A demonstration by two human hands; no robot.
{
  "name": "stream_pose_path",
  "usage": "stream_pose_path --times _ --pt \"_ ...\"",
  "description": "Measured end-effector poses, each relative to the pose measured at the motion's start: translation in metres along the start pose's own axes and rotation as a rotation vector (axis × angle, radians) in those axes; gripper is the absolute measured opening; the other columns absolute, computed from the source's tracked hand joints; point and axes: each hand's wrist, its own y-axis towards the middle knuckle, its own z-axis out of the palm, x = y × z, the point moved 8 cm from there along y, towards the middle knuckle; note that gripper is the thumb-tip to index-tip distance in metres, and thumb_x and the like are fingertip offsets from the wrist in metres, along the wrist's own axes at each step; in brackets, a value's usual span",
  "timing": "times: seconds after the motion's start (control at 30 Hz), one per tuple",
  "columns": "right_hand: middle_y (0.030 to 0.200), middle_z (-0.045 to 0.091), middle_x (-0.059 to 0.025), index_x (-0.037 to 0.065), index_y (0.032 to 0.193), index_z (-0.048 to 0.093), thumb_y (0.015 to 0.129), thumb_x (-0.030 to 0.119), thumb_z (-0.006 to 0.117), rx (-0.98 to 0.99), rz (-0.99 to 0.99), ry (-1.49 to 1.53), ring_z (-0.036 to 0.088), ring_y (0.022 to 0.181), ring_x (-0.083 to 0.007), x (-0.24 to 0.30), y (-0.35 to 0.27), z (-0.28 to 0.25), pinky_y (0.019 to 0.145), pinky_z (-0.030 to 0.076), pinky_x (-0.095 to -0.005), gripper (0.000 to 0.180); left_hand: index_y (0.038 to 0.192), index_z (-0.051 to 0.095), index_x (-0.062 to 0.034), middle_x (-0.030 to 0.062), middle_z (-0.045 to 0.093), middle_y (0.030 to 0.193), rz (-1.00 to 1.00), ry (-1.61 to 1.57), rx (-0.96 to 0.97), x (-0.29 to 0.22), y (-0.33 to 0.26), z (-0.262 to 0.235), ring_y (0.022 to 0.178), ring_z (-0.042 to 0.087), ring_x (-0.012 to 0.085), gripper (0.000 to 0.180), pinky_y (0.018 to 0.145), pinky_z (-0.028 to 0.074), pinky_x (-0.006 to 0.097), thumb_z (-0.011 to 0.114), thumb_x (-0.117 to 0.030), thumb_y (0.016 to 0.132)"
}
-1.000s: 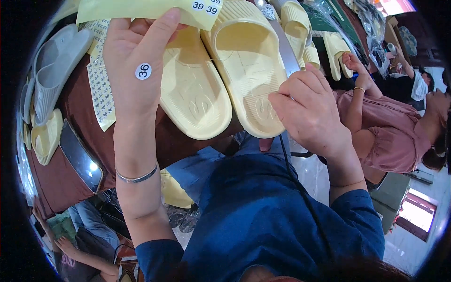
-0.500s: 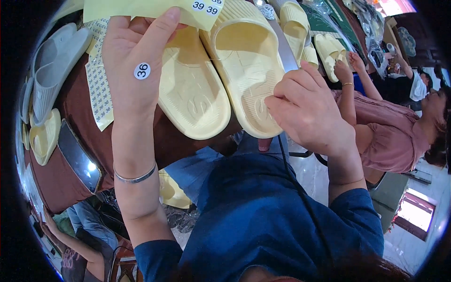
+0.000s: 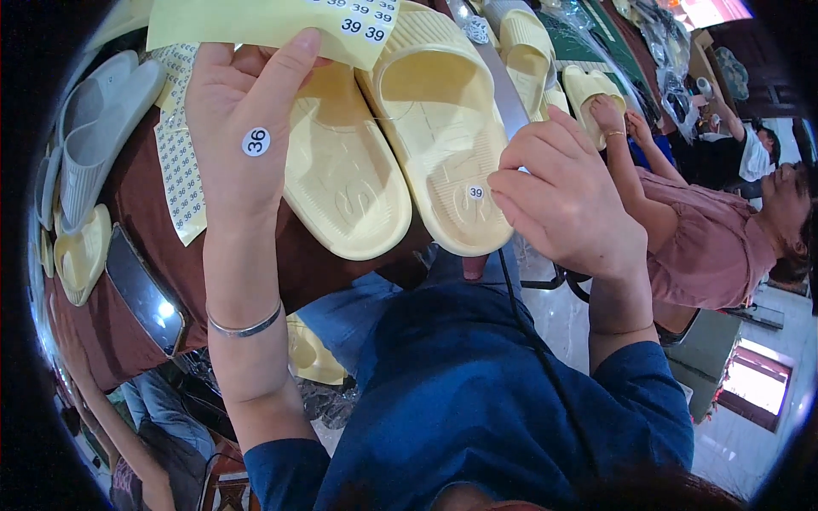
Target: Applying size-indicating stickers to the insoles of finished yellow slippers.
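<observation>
See 1 new round sticker (image 3: 476, 192) on right slipper (image 3: 443, 145) on table (image 3: 136, 187), none visible on left slipper (image 3: 345, 162), so judge 1 of 2 labelled, with sheet (image 3: 256, 22) clamped in left hand (image 3: 239, 106) and right hand (image 3: 567, 192) curled beside, can't tell if pinching.

I see chunky yellow slides (image 3: 439, 128) side by side, white dot sticker (image 3: 476, 193) on the right one's heel, yellow sticker sheet (image 3: 256, 24) hiding the left one's front.
</observation>
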Motion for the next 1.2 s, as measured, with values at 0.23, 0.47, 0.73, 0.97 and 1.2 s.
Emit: stream_pose_path --times 0.23,0.47,0.73,0.97,1.2 --pt "0.086 0.059 -0.004 0.007 0.078 0.067 0.071 0.014 0.076 0.117 -0.024 -0.021 0.059 0.095 -0.0238 0.006 0.008 0.009 0.104 0.041 -0.047 0.013 0.123 0.057 -0.0005 0.0102 0.069 0.11 -0.027 0.025 -0.013 0.001 0.0 -0.001 0.098 0.067 0.0158 0.034 0.091 0.052 0.029 0.07 -0.011 0.093" --pt "0.087 0.061 -0.0049 0.006 0.08 0.067 0.072 0.011 0.072 0.21 -0.054 -0.074 0.058 0.093 -0.0246 0.009 0.01 0.016 0.101 0.043 -0.0452 0.011 0.122 0.057 0.0019 0.0133 0.07 0.108 -0.017 0.062 -0.011 -0.001 0.0 -0.003 0.097 0.069 0.0178 0.037 0.091 0.054 0.029 0.071 -0.012 0.091" --pt "0.091 0.061 -0.0086 0.003 0.087 0.066 0.074 0.006 0.071 0.164 -0.006 0.091 0.061 0.094 -0.0281 -0.001 0.004 0.015 0.096 0.051 -0.0411 0.015 0.121 0.057 0.0017 0.012 0.07 0.108 0.004 0.016 0.012 0.001 0.0 0.001 0.097 0.068 0.0172 0.036 0.09 0.054 0.028 0.071 -0.013 0.092" --pt "0.095 0.058 -0.0101 0.001 0.09 0.062 0.075 0.011 0.06 0.096 -0.09 -0.035 0.058 0.1 -0.0292 0.007 0.002 0.012 0.103 0.044 -0.0489 0.018 0.122 0.058 -0.0003 0.0097 0.071 0.109 0.006 0.03 0.048 0.005 0.001 0.0 0.097 0.067 0.0138 0.032 0.09 0.052 0.026 0.069 -0.011 0.094" --pt "0.098 0.059 -0.0091 0.002 0.095 0.064 0.075 0.013 0.061 0.097 -0.1 -0.072 0.058 0.107 -0.0277 0.007 0.0 0.013 0.106 0.043 -0.0502 0.023 0.123 0.058 -0.0017 0.0097 0.071 0.109 -0.022 0.027 0.017 0.017 0.005 -0.011 0.098 0.067 0.0142 0.033 0.09 0.053 0.026 0.07 -0.011 0.093"
